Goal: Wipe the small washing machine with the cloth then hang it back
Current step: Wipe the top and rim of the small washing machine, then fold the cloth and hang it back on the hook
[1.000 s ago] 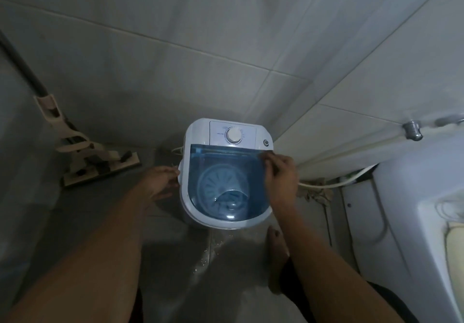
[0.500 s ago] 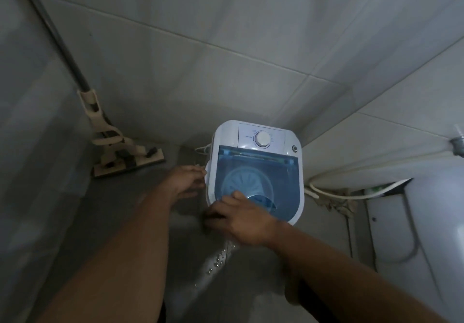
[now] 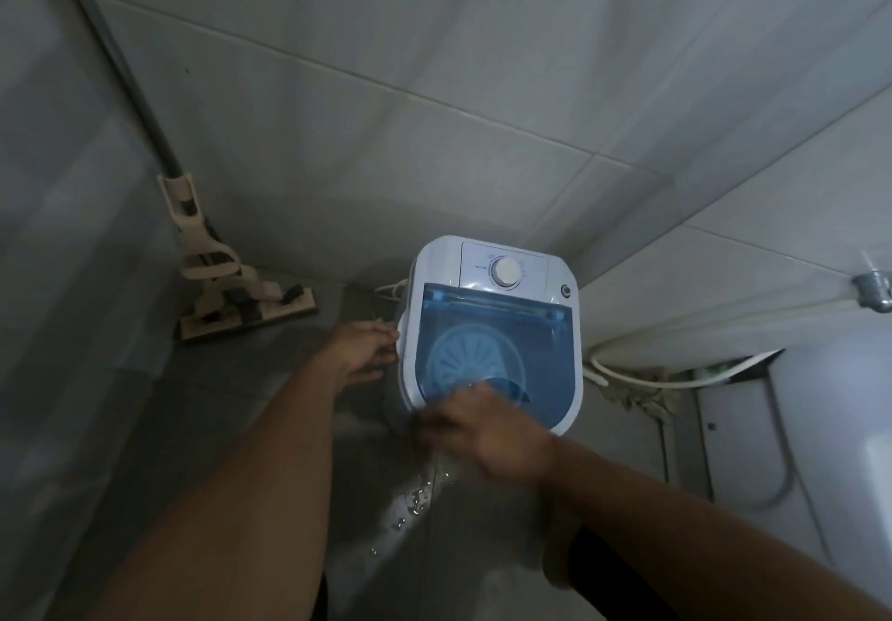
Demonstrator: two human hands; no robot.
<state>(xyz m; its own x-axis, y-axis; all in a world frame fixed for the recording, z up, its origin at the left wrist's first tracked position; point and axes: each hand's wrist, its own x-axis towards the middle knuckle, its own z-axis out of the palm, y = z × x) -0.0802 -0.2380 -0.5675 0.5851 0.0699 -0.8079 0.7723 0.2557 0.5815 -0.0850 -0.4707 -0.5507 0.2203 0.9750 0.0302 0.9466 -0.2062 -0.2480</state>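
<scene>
The small white washing machine [image 3: 560, 408] stands on the floor in a tiled corner. It has a clear blue lid [image 3: 497, 330], which is down, and a white dial [image 3: 505, 273]. My left hand [image 3: 364, 350] is at the machine's left side, fingers curled on its white side handle. My right hand [image 3: 487, 437], blurred, lies over the front left rim. A bit of dark cloth [image 3: 419, 427] shows under its fingers; the rest is hidden.
A beige flat mop [image 3: 231, 301] leans in the left corner, its head on the floor. A white hose [image 3: 651, 379] runs along the wall right of the machine, below a metal tap [image 3: 873, 289]. A white fixture [image 3: 840, 427] fills the right. Water drops [image 3: 410, 499] lie on the grey floor.
My right hand has swept from the lid's right rear corner round to the front left rim. My left hand has stayed at the machine's left side.
</scene>
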